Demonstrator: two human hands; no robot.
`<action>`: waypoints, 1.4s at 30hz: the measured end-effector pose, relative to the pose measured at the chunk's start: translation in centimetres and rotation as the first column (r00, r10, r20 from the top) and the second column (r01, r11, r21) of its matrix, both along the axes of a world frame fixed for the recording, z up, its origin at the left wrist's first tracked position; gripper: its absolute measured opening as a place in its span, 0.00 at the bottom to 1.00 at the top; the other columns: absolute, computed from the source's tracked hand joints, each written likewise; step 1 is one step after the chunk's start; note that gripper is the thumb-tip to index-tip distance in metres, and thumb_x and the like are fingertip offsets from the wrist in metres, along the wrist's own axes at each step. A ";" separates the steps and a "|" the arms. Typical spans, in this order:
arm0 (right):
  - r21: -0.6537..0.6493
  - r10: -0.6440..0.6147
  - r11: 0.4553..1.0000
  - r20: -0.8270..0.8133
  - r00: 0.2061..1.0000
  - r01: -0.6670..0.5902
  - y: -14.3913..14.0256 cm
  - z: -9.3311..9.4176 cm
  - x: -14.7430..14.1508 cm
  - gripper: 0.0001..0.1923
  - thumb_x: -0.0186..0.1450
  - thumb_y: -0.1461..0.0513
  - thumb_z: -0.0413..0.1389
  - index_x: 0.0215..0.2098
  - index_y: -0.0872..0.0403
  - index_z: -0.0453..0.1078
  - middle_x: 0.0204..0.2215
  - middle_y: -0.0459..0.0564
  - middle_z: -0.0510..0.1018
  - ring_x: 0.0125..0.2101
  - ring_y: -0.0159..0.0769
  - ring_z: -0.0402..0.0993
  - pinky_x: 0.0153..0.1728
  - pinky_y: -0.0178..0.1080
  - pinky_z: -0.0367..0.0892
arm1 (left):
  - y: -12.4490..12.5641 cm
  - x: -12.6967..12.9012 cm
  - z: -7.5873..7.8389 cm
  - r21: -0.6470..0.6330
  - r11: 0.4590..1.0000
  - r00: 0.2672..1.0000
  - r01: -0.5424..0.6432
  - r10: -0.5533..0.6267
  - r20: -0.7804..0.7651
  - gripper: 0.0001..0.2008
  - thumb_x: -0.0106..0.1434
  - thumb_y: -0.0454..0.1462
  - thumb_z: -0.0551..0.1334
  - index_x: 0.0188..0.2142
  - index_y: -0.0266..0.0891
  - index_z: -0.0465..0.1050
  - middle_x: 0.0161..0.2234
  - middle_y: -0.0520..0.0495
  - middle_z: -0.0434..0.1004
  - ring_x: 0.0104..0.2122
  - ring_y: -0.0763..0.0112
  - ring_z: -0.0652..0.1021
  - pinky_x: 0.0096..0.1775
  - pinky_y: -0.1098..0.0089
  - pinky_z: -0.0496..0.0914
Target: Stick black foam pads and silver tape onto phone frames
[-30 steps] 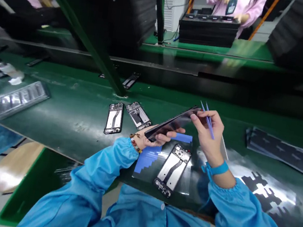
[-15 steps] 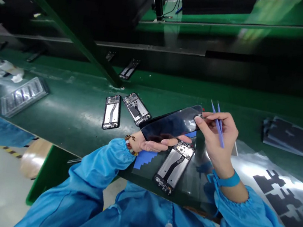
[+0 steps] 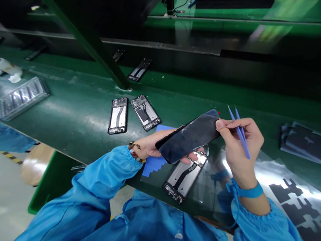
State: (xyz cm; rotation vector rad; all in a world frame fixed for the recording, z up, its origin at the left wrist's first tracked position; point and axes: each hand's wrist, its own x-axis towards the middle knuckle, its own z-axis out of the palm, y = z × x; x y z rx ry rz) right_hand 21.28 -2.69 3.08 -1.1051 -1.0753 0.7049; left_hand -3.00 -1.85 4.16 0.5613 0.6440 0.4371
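Observation:
My left hand (image 3: 148,146) holds a dark phone screen panel (image 3: 189,137) from below, its glossy face tilted toward me. My right hand (image 3: 239,146) grips blue tweezers (image 3: 239,131) and its fingertip touches the panel's far end. Right beneath the panel an open phone frame (image 3: 185,175) lies on a clear film sheet (image 3: 208,184), next to blue stepped stickers (image 3: 154,164). Both arms wear blue sleeves; a blue band circles my right wrist.
Two more phone frames (image 3: 118,115) (image 3: 145,112) lie on the green bench (image 3: 74,111), and another (image 3: 139,69) farther back. A clear plastic tray (image 3: 20,97) sits at left. Sheets with black cutouts (image 3: 310,145) (image 3: 294,197) lie at right. A green post (image 3: 72,22) slants overhead.
The panel has turned so its glossy face now tilts toward me and sits lower over the phone frame. My right hand has followed, staying at its far end.

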 end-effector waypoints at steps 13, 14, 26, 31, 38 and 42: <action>0.168 -0.163 0.977 0.174 0.971 0.134 -0.9 0.2 -0.6 0.08 0.69 0.58 0.71 0.35 0.46 0.77 0.35 0.45 0.87 0.46 0.47 0.90 0.52 0.53 0.86 | 0.0 -0.2 -0.7 0.096 0.978 0.982 0.186 -0.188 0.004 0.39 0.68 0.67 0.62 0.58 0.37 0.82 0.47 0.32 0.87 0.45 0.49 0.88 0.51 0.58 0.81; 0.173 -0.177 0.974 0.182 0.967 0.146 -1.0 0.2 -0.6 0.08 0.69 0.57 0.71 0.36 0.46 0.78 0.36 0.45 0.87 0.46 0.47 0.90 0.52 0.54 0.86 | -0.1 -0.1 -0.7 0.095 0.979 0.983 0.180 -0.181 0.006 0.39 0.68 0.67 0.62 0.58 0.37 0.82 0.47 0.33 0.88 0.45 0.49 0.88 0.52 0.58 0.81; 0.320 -0.329 0.919 0.296 0.897 0.231 -1.2 0.1 -0.8 0.09 0.69 0.57 0.70 0.33 0.43 0.77 0.36 0.45 0.87 0.44 0.48 0.88 0.52 0.60 0.86 | -0.3 1.2 -1.3 0.033 0.999 0.994 0.042 -0.045 0.103 0.30 0.75 0.57 0.61 0.61 0.35 0.79 0.50 0.31 0.87 0.52 0.47 0.87 0.54 0.51 0.81; 0.256 -0.108 0.964 0.117 0.987 0.075 -1.6 1.5 -1.0 0.11 0.68 0.58 0.71 0.36 0.44 0.72 0.33 0.43 0.84 0.34 0.42 0.87 0.37 0.49 0.86 | -0.1 1.3 -1.4 -0.005 1.000 0.992 -0.023 0.023 0.125 0.28 0.76 0.53 0.59 0.63 0.36 0.77 0.54 0.29 0.85 0.53 0.45 0.86 0.55 0.47 0.81; 0.072 -0.046 0.996 -0.003 0.999 0.046 -1.4 1.4 -0.7 0.13 0.69 0.56 0.71 0.38 0.47 0.70 0.34 0.43 0.84 0.32 0.36 0.86 0.35 0.43 0.84 | -0.1 1.2 -1.7 -0.014 1.000 0.987 0.004 -0.002 0.159 0.27 0.75 0.54 0.60 0.62 0.37 0.78 0.56 0.31 0.84 0.56 0.44 0.85 0.56 0.46 0.80; 0.104 -0.177 0.980 0.049 0.983 0.172 -1.1 0.2 -0.8 0.13 0.67 0.56 0.73 0.37 0.47 0.73 0.34 0.44 0.83 0.38 0.40 0.85 0.43 0.47 0.82 | -0.2 1.4 -1.6 -0.047 0.999 0.987 0.017 -0.010 0.163 0.28 0.77 0.52 0.57 0.65 0.34 0.75 0.58 0.29 0.82 0.56 0.43 0.85 0.57 0.44 0.80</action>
